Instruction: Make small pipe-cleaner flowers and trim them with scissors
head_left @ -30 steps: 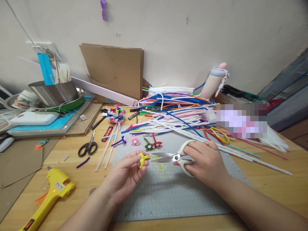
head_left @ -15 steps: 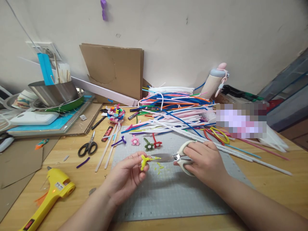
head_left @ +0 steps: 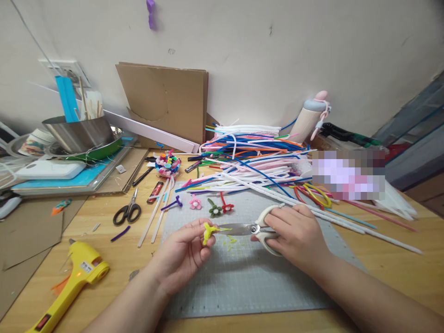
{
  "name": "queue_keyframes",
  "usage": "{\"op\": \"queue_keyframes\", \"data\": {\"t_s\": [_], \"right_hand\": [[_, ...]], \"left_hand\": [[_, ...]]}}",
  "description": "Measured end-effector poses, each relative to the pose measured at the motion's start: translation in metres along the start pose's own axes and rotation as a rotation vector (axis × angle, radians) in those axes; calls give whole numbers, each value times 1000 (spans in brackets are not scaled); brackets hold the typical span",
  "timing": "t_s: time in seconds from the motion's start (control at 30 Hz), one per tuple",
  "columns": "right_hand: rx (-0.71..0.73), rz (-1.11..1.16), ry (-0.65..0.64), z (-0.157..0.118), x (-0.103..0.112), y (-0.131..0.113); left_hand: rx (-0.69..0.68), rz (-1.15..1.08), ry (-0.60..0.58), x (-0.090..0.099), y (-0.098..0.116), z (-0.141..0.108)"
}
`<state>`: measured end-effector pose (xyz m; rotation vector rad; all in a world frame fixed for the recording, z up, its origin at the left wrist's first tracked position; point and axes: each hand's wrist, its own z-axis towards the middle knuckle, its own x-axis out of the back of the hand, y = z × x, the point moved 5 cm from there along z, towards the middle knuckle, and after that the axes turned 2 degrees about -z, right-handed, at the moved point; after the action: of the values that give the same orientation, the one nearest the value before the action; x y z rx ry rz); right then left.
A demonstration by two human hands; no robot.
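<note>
My left hand [head_left: 189, 256] pinches a small yellow fuzzy piece [head_left: 208, 233] over the grey cutting mat [head_left: 263, 286]. My right hand [head_left: 294, 236] has its fingers through the handles of white-handled scissors [head_left: 239, 229]. Their blades point left and meet the thin yellow end beside my left fingertips. Yellow clippings [head_left: 230, 241] lie on the mat below the blades. Behind my hands, on the mat, are a pink flower [head_left: 194, 202], a green flower [head_left: 215, 211], a red flower [head_left: 227, 207] and a purple piece [head_left: 178, 201].
Pipe cleaners [head_left: 256, 157] are heaped at the back. A yellow glue gun [head_left: 83, 266] and black scissors [head_left: 127, 214] lie left. Cardboard [head_left: 166, 101] leans on the wall beside a metal pot [head_left: 81, 134]. A bottle [head_left: 308, 118] stands at the back right.
The scissor blades and handles have closed slightly around the thin yellow end. Both hands remain in nearly the same place, and the view has shifted very slightly.
</note>
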<state>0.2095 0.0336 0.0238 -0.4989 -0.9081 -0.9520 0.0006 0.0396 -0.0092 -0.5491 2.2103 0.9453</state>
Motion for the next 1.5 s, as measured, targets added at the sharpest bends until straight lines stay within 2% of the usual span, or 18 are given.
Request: {"op": "queue_keyframes", "data": {"t_s": [0.57,0.87,1.03,1.27,1.5], "right_hand": [[-2,0,-46,-2,-2,-1],[11,16,-36,-1,-2,-3],[5,30,-36,-1,-3,-2],[-15,9,-7,0,-1,1],[-34,16,-14,1,0,1]], "left_hand": [[-29,6,-25,2,1,2],[-135,126,15,-1,5,-1],[-210,169,-8,-6,9,-3],[-145,84,-21,-6,6,-3],[-117,134,-33,-4,4,-3]]}}
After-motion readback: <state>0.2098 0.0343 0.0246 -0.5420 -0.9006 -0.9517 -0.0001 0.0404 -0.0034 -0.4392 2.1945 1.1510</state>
